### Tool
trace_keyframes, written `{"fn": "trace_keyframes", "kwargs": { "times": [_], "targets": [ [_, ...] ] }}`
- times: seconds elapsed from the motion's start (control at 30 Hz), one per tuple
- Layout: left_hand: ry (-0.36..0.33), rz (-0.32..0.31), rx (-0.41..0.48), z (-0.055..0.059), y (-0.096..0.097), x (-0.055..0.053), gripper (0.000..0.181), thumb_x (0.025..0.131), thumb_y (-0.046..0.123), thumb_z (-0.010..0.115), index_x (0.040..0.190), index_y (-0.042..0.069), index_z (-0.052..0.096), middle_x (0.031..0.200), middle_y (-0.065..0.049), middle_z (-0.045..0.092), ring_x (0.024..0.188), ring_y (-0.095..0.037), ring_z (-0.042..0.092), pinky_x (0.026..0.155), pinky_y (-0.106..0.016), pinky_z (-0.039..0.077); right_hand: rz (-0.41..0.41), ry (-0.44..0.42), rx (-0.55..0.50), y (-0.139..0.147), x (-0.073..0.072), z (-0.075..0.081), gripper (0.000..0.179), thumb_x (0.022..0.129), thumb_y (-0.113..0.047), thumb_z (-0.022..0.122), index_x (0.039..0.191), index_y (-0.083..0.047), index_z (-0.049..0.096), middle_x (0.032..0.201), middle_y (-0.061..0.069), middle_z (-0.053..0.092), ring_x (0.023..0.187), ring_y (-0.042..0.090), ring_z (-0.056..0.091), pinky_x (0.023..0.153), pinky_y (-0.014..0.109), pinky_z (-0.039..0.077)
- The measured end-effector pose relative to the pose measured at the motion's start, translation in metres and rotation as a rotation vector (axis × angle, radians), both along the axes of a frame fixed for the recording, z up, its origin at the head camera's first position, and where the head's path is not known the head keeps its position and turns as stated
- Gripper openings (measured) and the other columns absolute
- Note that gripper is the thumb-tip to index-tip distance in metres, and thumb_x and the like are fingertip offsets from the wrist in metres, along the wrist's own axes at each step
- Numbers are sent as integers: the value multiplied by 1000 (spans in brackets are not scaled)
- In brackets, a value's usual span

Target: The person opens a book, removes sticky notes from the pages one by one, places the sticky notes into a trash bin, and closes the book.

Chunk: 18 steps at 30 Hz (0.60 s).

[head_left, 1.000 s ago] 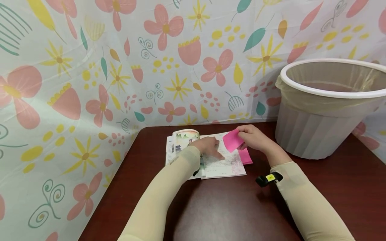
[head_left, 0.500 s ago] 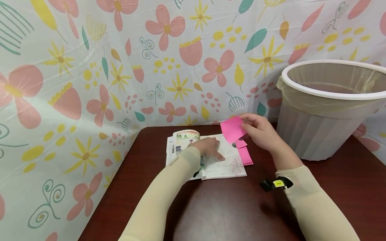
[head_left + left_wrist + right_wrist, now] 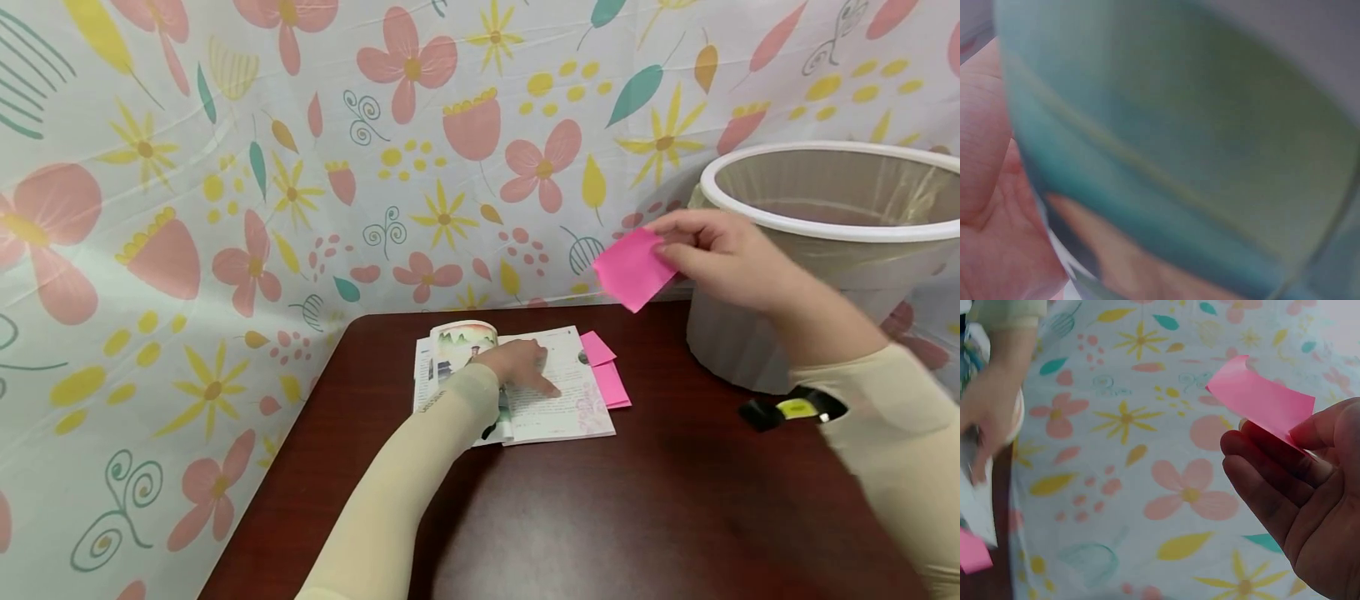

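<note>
A pink sticky note [image 3: 636, 268] is pinched by one edge between thumb and fingers of my right hand [image 3: 723, 254], up in front of the bin. In the right wrist view the sticky note [image 3: 1260, 397] curls at its far corner. My left hand [image 3: 522, 367] rests on the open book [image 3: 558, 421], thumb and forefinger spread over the right page. The book's left pages bulge upward in a roll beside it. More pink sticky notes [image 3: 611, 385] stick out from the book's right edge. In the left wrist view a curved coloured page [image 3: 1179, 125] hides much of the hand.
A pale ribbed bin [image 3: 738, 333] with a white rim and a plastic liner stands at the right on the dark red-brown table [image 3: 570, 517]. Behind the table hangs a flower-patterned cloth [image 3: 300, 167], which also runs along the left side.
My right hand has lifted the pink sticky note off the book, up and to the right toward the bin. The pink notes at the book's edge are now uncovered. The left hand stays in place.
</note>
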<state>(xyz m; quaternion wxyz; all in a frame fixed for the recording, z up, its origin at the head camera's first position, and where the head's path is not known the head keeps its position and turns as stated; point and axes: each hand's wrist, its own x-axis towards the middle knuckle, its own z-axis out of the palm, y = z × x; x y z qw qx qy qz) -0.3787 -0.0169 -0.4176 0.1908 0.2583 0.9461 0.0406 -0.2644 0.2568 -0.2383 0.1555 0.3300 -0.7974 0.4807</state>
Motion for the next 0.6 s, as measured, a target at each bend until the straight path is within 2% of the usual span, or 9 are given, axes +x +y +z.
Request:
{"fn": "trace_keyframes", "kwargs": {
  "times": [0.1,0.2,0.4,0.53,0.6],
  "targets": [
    [4,-1,2,0,-1,0,91,84,68,74,156,20,46,161,-1,47,149,-20,44,123,-39,37,-48,33,117,10,3,30,28,96,8,57,114,-5,75,85,-10,78,67,4,68,64,14,56],
    [12,-8,1,0,-3,0,91,84,67,73,156,19,46,161,-2,48,149,-20,45,122,-40,37,-147,57,224,19,6,60,25,97,3,59,109,-8,78,80,-10,75,65,5,65,60,13,52],
    [14,4,2,1,-4,-2,89,84,68,73,155,20,47,160,-1,49,146,-20,47,121,-40,39,-179,18,195,37,-2,114,28,96,4,59,98,-17,78,77,-11,75,65,2,67,63,7,51],
    [13,2,0,0,-5,-3,89,85,67,73,155,19,48,159,-2,49,146,-20,47,121,-40,39,-217,-24,159,51,-17,143,30,98,3,57,97,-19,76,78,-14,75,63,1,69,61,7,52],
    [10,8,4,0,-6,-3,89,85,67,73,156,20,47,160,-2,49,147,-20,46,121,-41,39,-232,-90,150,61,-27,156,31,100,3,54,96,-21,73,79,-14,74,63,1,69,61,7,52]
  ]
}}
